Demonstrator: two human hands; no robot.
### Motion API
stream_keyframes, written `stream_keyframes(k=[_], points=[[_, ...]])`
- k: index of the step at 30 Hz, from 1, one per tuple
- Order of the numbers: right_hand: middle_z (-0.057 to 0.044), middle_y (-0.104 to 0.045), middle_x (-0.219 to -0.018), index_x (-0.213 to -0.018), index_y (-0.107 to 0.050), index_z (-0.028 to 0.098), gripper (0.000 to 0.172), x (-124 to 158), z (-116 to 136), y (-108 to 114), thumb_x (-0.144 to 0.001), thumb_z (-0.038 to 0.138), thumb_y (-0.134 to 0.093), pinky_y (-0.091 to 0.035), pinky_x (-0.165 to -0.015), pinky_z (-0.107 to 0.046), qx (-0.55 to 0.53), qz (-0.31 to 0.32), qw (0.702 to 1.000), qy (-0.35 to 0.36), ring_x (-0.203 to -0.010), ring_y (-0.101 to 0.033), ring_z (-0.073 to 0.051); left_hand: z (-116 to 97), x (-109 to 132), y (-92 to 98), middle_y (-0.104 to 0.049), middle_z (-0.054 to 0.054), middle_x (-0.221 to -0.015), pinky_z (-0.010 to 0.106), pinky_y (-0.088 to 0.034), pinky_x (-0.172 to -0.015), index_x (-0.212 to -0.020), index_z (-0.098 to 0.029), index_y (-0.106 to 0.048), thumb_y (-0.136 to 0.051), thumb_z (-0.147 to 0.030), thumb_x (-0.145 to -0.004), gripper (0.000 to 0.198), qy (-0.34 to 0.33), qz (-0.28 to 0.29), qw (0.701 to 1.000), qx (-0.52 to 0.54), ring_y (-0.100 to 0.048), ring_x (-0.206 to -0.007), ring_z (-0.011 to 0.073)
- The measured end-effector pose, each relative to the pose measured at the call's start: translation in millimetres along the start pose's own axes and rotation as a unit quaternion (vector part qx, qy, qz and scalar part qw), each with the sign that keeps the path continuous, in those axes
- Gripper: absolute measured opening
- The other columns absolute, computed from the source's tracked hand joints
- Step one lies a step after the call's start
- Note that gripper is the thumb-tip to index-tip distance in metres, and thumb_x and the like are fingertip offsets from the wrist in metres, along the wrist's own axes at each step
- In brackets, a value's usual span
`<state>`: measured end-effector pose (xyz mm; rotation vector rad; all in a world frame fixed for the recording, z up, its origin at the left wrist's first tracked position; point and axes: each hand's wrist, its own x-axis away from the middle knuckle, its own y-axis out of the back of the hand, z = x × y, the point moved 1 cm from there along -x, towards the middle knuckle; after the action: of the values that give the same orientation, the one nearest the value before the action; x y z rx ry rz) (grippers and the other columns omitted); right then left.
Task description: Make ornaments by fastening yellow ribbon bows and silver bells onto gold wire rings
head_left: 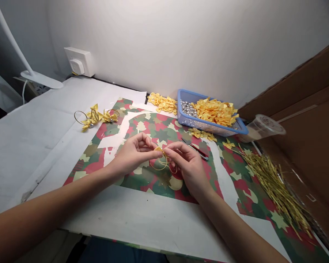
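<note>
A small yellow ribbon bow is pinched by the fingers of the left hand and right hand, above the camouflage-patterned sheet; thin cord is looped below. Probably it is light, soft, easily creased; its middle should be held gently.

white lamp, wall socket, cardboard

Behind and right of the held ribbon stands the basket of bows — the cord bundle lies farther right, the lamp far left.
</note>
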<state>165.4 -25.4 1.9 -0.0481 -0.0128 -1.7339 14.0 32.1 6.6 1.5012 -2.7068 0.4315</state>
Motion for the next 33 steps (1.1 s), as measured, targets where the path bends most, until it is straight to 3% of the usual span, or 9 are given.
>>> stream_keyframes(k=[9, 33], points=[[0.002, -0.057, -0.071, -0.072, -0.062, 0.021, 0.014, -0.3, 1.5, 2.0, -0.076, 0.034, -0.068, -0.043, -0.063, -0.025, 0.013, -0.040, 0.998, 0.043, -0.067, -0.051, -0.012, -0.5, 0.1, 0.7, -0.059, -0.004, -0.073, 0.023, -0.051, -0.062, -0.070, -0.017, -0.044, -0.077, -0.019, -0.067, 0.034, -0.002, 0.004, 1.000, -0.002, -0.060, -0.064, 0.0087], [-0.001, -0.066, -0.081, -0.078, -0.063, 0.023, 0.011, -0.8, 6.0, 6.6, -0.081, 0.032, -0.066, -0.048, -0.071, -0.027, -0.014, -0.052, 0.996, 0.070, -0.074, -0.059, -0.013, -2.6, -0.6, -1.4, -0.060, -0.005, -0.069, 0.022, -0.047, -0.064, -0.068, -0.018, -0.042, -0.075, -0.014, -0.063, 0.034, 0.017, 0.003, 1.000, -0.015, -0.059, -0.066, 0.0085]])
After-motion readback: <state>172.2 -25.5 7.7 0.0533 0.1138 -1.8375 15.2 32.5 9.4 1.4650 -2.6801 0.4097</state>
